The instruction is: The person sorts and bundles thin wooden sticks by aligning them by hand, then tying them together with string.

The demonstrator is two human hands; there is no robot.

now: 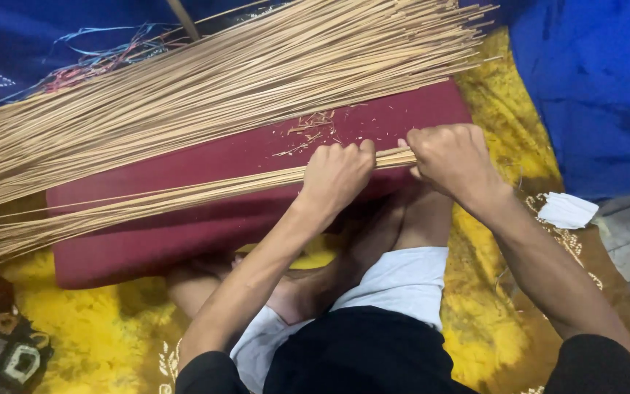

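Left hand (337, 175) and right hand (452, 157): fingers clamped on thin stick bundle (205, 188), lying across maroon cushion (184, 233) | large stick sheaf (205, 87) just behind | Risk: loose grip lets bundle splay; brittle sticks may snap, stray ends tangling with sheaf.

Crumpled white cloth (566, 210), blue fabric (599, 87)

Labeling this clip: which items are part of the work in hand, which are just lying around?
In use:
left hand and right hand, both gripping the small bundle of thin sticks
maroon cushion under that bundle
large pile of sticks

Lying about:
white crumpled cloth
yellow blanket
blue fabric
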